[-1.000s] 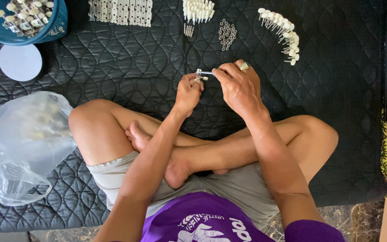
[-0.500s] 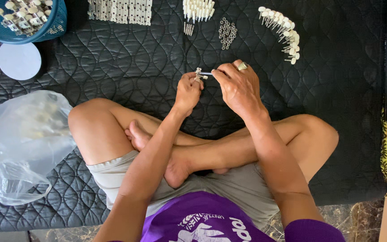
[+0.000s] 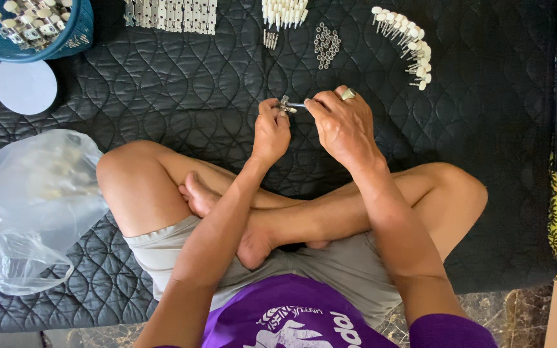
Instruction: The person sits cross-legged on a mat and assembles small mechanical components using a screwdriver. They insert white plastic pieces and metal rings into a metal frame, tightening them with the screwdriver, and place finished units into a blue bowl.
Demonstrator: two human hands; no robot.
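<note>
Small metal part (image 3: 285, 105) is pinched between both hands, held above the black quilted mat (image 3: 162, 96), in front of the crossed legs. Left hand (image 3: 271, 132): fingertips closed on the part's left end. Right hand (image 3: 343, 122): thumb and forefinger closed on a thin metal pin (image 3: 298, 105) that meets the part; ring (image 3: 347, 94) worn on one finger. Exact kind of part cannot be told, too small.

Laid out on the mat beyond the hands: a cluster of small metal rings (image 3: 327, 44), a short row of white-capped pegs (image 3: 283, 11), a curved row of the same pegs (image 3: 407, 45) to the right, a strip of white plates (image 3: 172, 14). Blue basket (image 3: 72, 35) of pegs at top left, round white lid (image 3: 25, 86) beside it, clear plastic bag (image 3: 27, 206) by the left knee.
</note>
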